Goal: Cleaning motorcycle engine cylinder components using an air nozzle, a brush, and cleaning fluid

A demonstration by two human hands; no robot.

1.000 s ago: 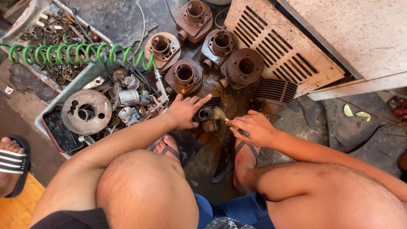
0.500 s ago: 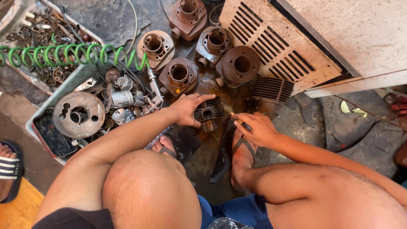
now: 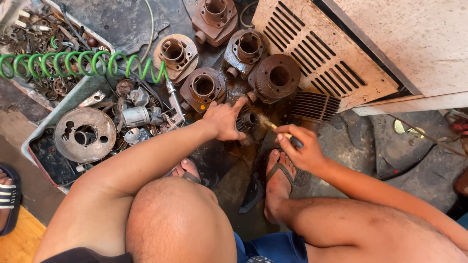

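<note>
Since half a second ago our left hand (image 3: 223,120) has stayed clamped on the small finned cylinder (image 3: 247,120), and our right hand (image 3: 298,148) has kept its fingers closed round the brush (image 3: 279,131), whose bristles now touch the cylinder's mouth. We see no packages or labels near either hand. The cylinder is dark, oily and ribbed, sitting on the floor just beyond our left fingertips. Above both hands lie rusty brown cylinders (image 3: 273,78); left of our left hand a grey tray (image 3: 73,100) holds metal parts under a green coiled hose (image 3: 83,63)
</note>
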